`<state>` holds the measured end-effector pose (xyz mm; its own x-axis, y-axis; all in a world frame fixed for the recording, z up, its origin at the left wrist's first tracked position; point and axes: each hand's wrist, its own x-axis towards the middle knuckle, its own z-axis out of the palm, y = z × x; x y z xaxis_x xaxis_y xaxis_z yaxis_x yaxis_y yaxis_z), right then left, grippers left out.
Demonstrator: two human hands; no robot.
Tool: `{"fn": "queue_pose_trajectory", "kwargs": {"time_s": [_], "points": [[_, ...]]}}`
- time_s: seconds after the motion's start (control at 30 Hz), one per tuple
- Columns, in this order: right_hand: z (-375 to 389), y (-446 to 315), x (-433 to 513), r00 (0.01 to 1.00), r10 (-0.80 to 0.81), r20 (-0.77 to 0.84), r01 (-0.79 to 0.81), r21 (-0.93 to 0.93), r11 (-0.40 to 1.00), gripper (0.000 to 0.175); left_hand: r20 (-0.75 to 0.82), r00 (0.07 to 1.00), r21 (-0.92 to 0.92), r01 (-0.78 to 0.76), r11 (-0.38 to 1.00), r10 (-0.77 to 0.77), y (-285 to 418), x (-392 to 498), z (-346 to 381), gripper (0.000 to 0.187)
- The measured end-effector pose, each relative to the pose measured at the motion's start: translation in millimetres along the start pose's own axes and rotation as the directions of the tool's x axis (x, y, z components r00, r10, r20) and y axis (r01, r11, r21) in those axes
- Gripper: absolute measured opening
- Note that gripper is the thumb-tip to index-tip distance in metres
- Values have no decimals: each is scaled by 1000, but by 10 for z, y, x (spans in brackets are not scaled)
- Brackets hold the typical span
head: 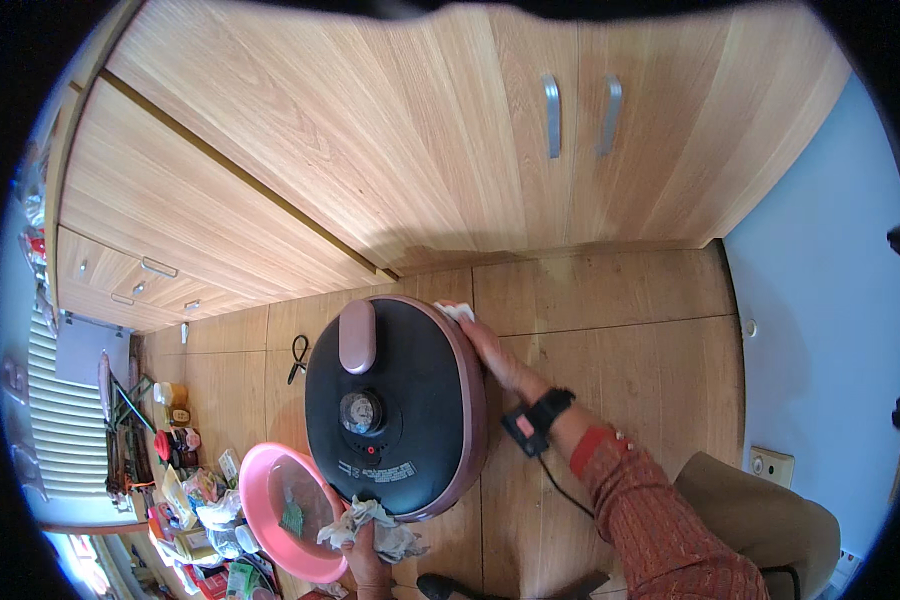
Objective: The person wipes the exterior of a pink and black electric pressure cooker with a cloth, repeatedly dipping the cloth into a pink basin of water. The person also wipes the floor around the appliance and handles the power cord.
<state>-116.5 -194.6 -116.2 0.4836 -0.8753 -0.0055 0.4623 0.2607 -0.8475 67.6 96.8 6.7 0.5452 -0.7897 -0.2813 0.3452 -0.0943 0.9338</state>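
Observation:
An electric pressure cooker (416, 390) with a black lid and a rose-coloured rim stands on the wood-look floor. Its lid carries a rose handle (357, 337) and a round valve knob (361, 412). My right hand (489, 351) presses a white cloth (457, 310) against the cooker's side, and the fingertips are partly hidden. At the cooker's lower edge, my left hand (367, 559) grips a crumpled, stained whitish cloth (371, 525). Beside that hand is a pink plastic basin (261, 517) holding liquid and a green scouring pad (292, 518).
Wooden cabinets (450, 150) line the far side, and a pale wall (802, 300) stands to the right. A short black cord (298, 360) lies near the cooker. Jars (176, 445), bags (221, 512) and packages crowd the left floor. My knee (757, 510) is at lower right.

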Motion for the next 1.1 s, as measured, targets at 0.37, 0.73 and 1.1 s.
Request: {"fn": "queue_pose_trajectory", "kwargs": {"time_s": [0.37,0.73,1.1], "points": [[-472,295,1063,738,587,332,-528,-257,809,57,-60,997,143,62,988,-54,96,-24,189,81],[-517,620,-161,918,395,-46,-390,82,917,65,-52,998,166,30,986,-22,159,-65,340,78],[849,717,-1601,840,-249,-482,209,-135,968,59,-9,1000,178,-25,984,27,57,-33,154,74]]}}
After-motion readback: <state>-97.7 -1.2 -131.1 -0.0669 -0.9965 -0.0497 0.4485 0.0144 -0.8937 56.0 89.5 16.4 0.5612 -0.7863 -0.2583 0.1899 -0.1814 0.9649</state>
